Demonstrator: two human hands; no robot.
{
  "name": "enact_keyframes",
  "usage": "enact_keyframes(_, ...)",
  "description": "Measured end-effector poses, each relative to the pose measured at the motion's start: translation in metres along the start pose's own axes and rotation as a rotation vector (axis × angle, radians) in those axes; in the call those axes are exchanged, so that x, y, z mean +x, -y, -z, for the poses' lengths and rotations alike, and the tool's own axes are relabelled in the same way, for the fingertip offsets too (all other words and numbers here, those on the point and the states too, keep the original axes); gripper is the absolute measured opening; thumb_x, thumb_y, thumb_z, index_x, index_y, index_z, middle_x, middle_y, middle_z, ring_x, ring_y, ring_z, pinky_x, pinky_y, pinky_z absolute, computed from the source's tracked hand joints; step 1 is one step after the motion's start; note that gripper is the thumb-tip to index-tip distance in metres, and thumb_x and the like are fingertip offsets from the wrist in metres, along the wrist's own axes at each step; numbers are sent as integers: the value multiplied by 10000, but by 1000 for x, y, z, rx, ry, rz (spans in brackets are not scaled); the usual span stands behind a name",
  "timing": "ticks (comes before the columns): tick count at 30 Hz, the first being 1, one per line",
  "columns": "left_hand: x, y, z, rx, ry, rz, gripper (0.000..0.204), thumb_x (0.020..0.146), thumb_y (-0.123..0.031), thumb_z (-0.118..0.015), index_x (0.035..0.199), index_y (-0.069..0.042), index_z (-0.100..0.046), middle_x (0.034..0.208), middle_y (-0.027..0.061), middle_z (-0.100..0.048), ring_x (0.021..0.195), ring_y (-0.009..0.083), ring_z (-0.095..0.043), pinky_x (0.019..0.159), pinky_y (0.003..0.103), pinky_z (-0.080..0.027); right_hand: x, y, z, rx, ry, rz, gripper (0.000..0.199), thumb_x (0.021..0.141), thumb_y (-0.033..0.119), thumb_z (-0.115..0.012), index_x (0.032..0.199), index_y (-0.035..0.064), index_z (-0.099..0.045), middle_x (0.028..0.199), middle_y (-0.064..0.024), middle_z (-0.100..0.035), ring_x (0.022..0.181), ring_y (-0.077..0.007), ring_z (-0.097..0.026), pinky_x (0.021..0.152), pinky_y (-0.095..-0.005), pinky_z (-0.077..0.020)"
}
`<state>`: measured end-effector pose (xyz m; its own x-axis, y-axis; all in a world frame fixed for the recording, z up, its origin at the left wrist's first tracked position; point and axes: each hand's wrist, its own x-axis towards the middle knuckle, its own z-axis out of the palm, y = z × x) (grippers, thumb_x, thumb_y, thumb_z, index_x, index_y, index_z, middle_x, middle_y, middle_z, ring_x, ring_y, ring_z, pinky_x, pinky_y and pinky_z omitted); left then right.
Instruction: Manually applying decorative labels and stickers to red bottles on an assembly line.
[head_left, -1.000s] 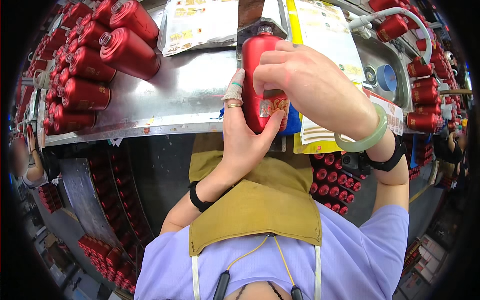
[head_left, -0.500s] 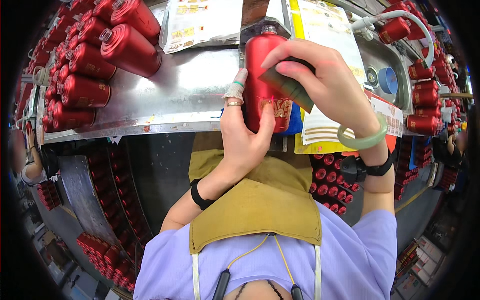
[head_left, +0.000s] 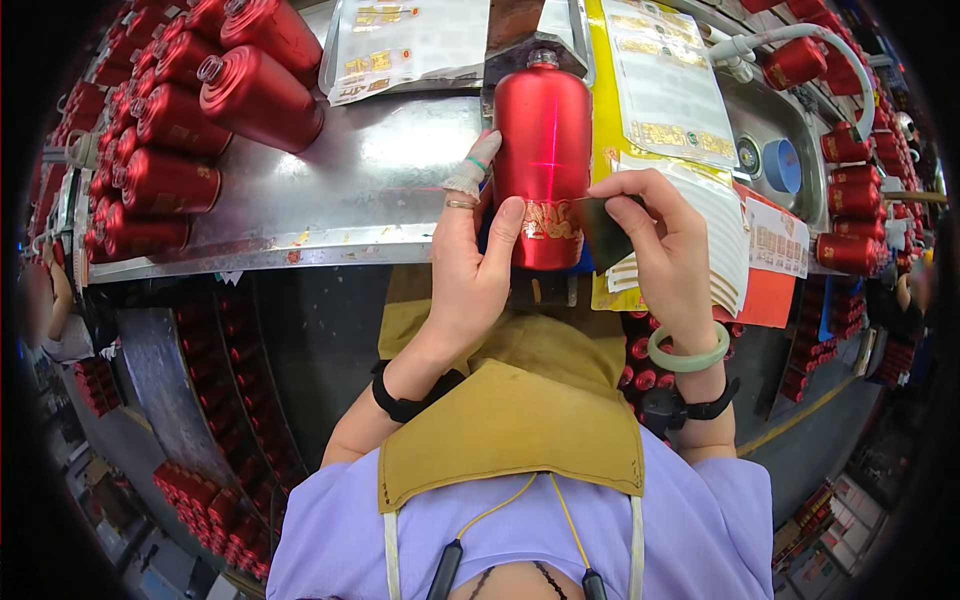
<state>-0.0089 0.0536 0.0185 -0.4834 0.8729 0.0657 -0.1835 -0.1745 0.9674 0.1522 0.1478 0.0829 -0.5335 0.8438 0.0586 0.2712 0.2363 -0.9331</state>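
A red bottle (head_left: 543, 125) with a clear glass neck lies on the bench in front of me, its neck pointing away. Around its lower end runs a gold patterned decal (head_left: 553, 220). My left hand (head_left: 468, 245) grips the bottle's left side, thumb near the decal's left end; a cot covers one fingertip. My right hand (head_left: 660, 230) pinches a dark, flat scraper (head_left: 608, 238) at the bottle's right side, level with the decal. Thin red light lines cross on the bottle above the decal. A blue cloth beneath the bottle is mostly hidden.
Many red bottles (head_left: 262, 100) crowd the left of the metal bench (head_left: 370, 170). Decal sheets (head_left: 400, 50) lie at the back; more sheets (head_left: 680, 90) rest on a yellow sheet to the right. Beyond them is a sink (head_left: 745, 110) with a blue cup (head_left: 781, 165).
My right hand has moved down and right with the scraper, from across the bottle's front to its right side. The bottle has turned slightly, showing more of the decal. My left hand shifted slightly.
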Motion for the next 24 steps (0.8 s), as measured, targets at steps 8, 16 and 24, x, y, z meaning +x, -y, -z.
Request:
enact_keyframes(8, 2, 1, -1, 237, 76, -84, 667, 1034, -177, -618, 1585, 49, -316, 1587, 266, -421, 1447, 326, -458, 1180, 395, -355, -17, -16, -31, 225, -74, -205, 260, 977, 194, -745, 1058, 48, -546, 815, 39, -575, 698, -36, -429, 634, -219, -374)
enact_keyframes(16, 4, 1, -2, 252, 62, -87, 630, 1057, -181, -578, 1576, 67, -323, 1595, 260, -412, 1463, 323, -433, 1198, 397, -325, -16, -28, -44, 277, -107, -221, 326, 958, 222, -781, 1000, 66, -497, 791, 46, -560, 687, -38, -397, 617, -221, -358)
enact_keyframes(24, 4, 6, -2, 210, 47, -89, 576, 1076, -152, -526, 1571, 72, -333, 1598, 239, -416, 1452, 297, -440, 1192, 385, -330, -15, -24, -47, 218, -152, -215, 365, 943, 245, -797, 971, 62, -483, 736, 38, -500, 684, -49, -403, 601, -241, -370)
